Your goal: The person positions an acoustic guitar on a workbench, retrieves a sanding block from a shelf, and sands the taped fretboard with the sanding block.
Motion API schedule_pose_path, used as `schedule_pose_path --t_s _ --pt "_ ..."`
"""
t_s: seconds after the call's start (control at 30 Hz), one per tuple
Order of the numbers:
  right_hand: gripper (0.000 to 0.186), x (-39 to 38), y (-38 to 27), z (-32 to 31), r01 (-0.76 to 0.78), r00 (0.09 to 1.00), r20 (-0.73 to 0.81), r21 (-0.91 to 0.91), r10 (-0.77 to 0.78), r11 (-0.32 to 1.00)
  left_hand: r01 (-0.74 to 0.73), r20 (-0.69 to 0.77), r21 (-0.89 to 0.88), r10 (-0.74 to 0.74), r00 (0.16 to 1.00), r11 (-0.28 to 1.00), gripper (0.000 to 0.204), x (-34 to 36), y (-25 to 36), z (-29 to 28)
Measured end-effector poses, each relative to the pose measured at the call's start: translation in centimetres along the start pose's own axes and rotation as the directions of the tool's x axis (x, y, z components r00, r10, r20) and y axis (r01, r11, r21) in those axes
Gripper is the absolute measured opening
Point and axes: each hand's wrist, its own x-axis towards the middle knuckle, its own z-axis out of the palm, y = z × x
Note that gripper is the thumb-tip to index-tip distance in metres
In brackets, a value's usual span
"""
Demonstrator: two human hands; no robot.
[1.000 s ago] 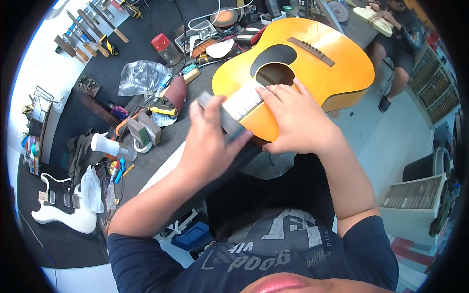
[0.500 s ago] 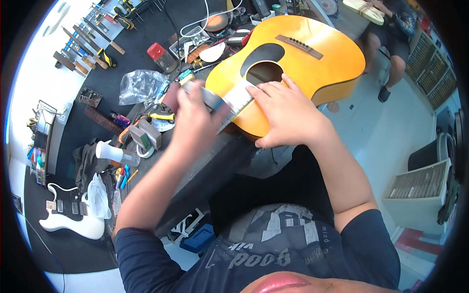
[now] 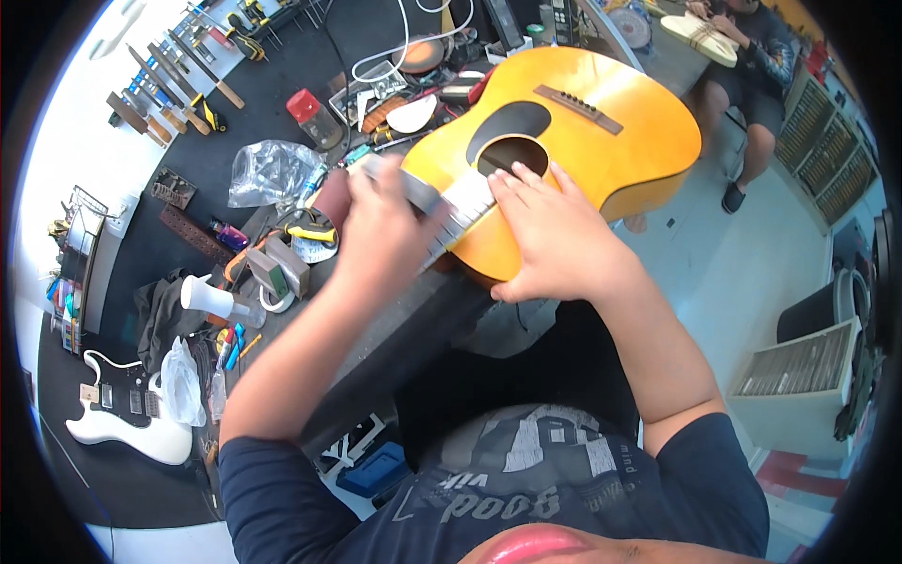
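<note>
A yellow acoustic guitar [image 3: 620,94] lies face up on the dark workbench, its body toward the upper right. The fretboard [image 3: 462,209], silvery-white with cross lines, runs toward the lower left from the soundhole [image 3: 507,155]. My left hand [image 3: 385,221], smeared by motion, is closed around a grey sanding block [image 3: 418,193] over the fretboard. A brown sheet, apparently sandpaper [image 3: 332,197], sticks out on the block's left side. My right hand [image 3: 564,230] lies flat on the guitar top beside the fretboard, fingertips at the soundhole's edge, thumb at the body's near side.
Left of the guitar, the bench holds a crumpled plastic bag [image 3: 272,174], a red-capped jar [image 3: 315,117], grey blocks [image 3: 285,268] and a white-topped bottle [image 3: 211,298]. A white electric guitar [image 3: 141,432] lies lower left. Another person [image 3: 756,85] sits at upper right with a pale guitar body [image 3: 700,39].
The whole view has shifted slightly. My left hand and the block have moved a little along the fretboard, showing more of its lower end. My right fingers have shifted slightly at the soundhole.
</note>
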Motion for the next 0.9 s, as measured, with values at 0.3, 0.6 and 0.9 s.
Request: schedule_pose_path --t_s 0.3,0.6,0.9 --pt "0.124 0.3 0.1 -0.2 -0.016 0.999 0.052 -0.029 0.017 0.999 -0.117 0.038 -0.105 0.122 0.992 0.988 0.082 -1.1 1.6 0.9" --pt "0.125 0.0 -0.1 -0.6 0.001 0.999 0.039 -0.012 0.000 1.000 -0.085 0.021 -0.055 0.086 0.996 0.995 0.088 1.2 1.3 0.8" --pt "0.124 0.4 -1.6 -1.2 -0.138 0.982 0.108 -0.154 0.156 0.978 -0.309 -0.081 -0.027 0.306 0.949 0.951 0.085 -0.4 3.2 1.8"
